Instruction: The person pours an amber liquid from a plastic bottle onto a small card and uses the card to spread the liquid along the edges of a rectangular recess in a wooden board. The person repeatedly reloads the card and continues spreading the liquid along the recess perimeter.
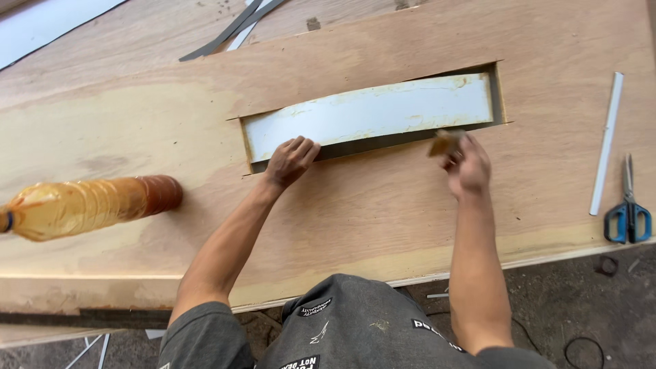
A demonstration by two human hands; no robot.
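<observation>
A white strip [372,113] is seen set in a curved slot cut through a plywood sheet [383,205] at frame centre. The left hand [290,160] is pressed on the strip's lower left edge, fingers curled and empty. A small brown block [445,143] is pinched in the right hand [468,167] by the slot's lower edge. An amber bottle [85,205] lies at left, scissors [629,215] at right.

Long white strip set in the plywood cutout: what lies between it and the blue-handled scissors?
In the head view, bare plywood and one slim white bar lie between the white strip and the blue-handled scissors.
</observation>
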